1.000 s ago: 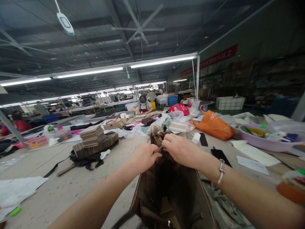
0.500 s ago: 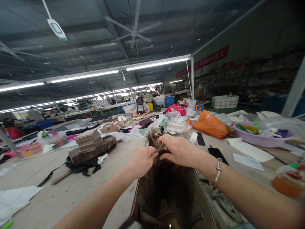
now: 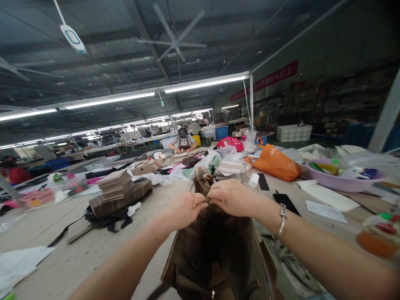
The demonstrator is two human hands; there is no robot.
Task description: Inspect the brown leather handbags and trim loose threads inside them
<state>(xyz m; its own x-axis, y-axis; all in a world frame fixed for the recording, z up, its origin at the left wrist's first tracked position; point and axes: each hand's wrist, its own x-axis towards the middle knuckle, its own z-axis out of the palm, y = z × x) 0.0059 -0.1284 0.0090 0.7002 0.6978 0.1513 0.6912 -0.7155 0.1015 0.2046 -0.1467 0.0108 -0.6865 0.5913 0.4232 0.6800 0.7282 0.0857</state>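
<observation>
A brown bag (image 3: 218, 250) stands open at the lower middle of the head view, its dark inside facing me. At its far end, my left hand (image 3: 186, 207) pinches the bag's edge between thumb and fingers. Close beside it, my right hand (image 3: 233, 198), with a bracelet on the wrist, is closed on the same edge from the right. The fingertips of both hands nearly touch. Behind them, a bunched brown strap part (image 3: 202, 180) rises from the bag. Exactly which piece lies between the fingers is hard to see.
Stacked brown pieces (image 3: 117, 187) lie left on the table (image 3: 103, 246). To the right are a black phone (image 3: 286, 203), a white roll (image 3: 253, 180), an orange bag (image 3: 273, 161), a purple basin (image 3: 346, 177) and a jar (image 3: 379, 237). A person (image 3: 183, 141) works across the table.
My right hand's fingers have come down and closed together beside my left hand. The near part of the bag has spread slightly wider and shifted left.
</observation>
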